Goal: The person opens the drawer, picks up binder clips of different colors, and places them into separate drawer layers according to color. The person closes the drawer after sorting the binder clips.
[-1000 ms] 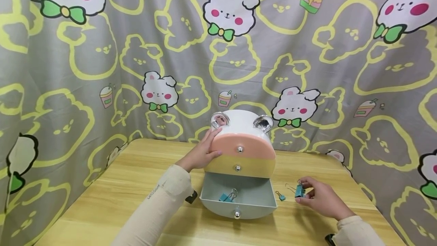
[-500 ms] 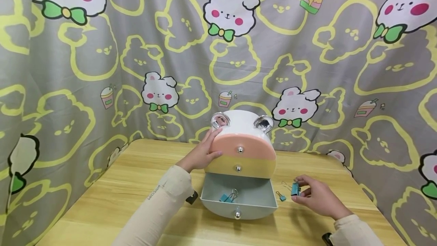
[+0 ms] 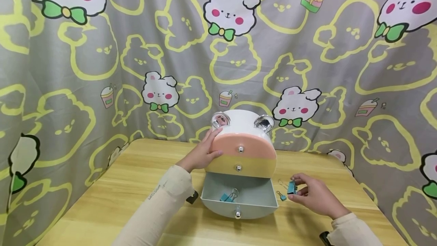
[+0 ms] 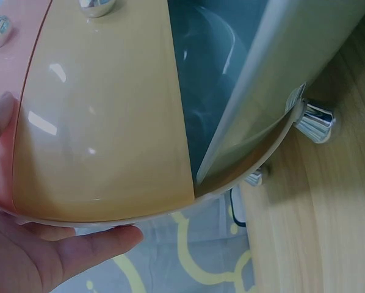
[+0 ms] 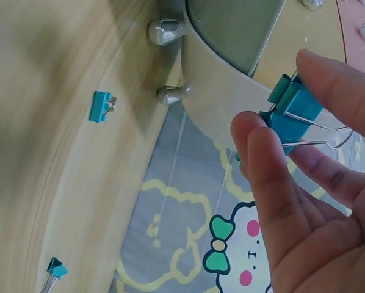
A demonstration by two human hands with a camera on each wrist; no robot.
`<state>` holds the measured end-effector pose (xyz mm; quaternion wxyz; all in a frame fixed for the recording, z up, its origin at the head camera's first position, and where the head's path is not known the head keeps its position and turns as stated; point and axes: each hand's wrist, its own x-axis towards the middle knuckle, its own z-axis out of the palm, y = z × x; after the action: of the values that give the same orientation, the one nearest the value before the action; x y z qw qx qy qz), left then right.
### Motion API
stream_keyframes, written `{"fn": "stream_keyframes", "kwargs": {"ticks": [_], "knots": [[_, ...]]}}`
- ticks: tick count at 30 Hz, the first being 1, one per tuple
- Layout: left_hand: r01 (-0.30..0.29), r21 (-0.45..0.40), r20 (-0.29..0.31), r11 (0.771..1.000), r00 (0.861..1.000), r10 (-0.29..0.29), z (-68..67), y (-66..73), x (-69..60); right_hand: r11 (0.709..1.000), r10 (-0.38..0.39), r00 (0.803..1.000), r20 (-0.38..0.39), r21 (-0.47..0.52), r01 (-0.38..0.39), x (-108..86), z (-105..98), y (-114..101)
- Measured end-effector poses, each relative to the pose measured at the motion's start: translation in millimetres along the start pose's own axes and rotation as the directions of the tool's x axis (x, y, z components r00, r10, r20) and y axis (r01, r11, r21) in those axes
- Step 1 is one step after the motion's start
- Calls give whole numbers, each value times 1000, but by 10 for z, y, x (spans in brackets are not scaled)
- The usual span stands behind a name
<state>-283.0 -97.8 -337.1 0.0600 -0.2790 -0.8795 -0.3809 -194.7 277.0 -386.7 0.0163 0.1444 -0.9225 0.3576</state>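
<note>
My left hand (image 3: 201,151) grips the left side of a bear-eared mini drawer cabinet (image 3: 254,145), thumb on the front and fingers along the side. Its grey-green bottom drawer (image 3: 223,210) is pulled out, with a teal binder clip (image 3: 226,198) lying inside. Right of the drawer, my right hand (image 3: 315,195) pinches a larger teal binder clip (image 3: 291,187) between thumb and fingertips above the table. The right wrist view shows this binder clip (image 5: 295,119) with its wire handles toward the palm. A small teal binder clip (image 3: 283,198) lies on the table between drawer and hand.
The wooden table (image 3: 119,185) reaches back to a patterned curtain (image 3: 191,60) on the far side and both flanks. Two clips, one teal (image 5: 100,107) and one black-and-teal (image 5: 56,268), lie on the wood in the right wrist view. The upper two drawers are closed.
My right hand has carried the large binder clip a little to the left, nearer the drawer. The left hand and the cabinet have stayed in place.
</note>
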Motion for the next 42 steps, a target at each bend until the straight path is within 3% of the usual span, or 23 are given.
{"fn": "stream_keyframes", "kwargs": {"ticks": [42], "knots": [[18, -4, -5, 1000, 1000, -18, 14, -19, 0, 989, -150, 987, 54, 11, 149, 222, 222, -336]]}}
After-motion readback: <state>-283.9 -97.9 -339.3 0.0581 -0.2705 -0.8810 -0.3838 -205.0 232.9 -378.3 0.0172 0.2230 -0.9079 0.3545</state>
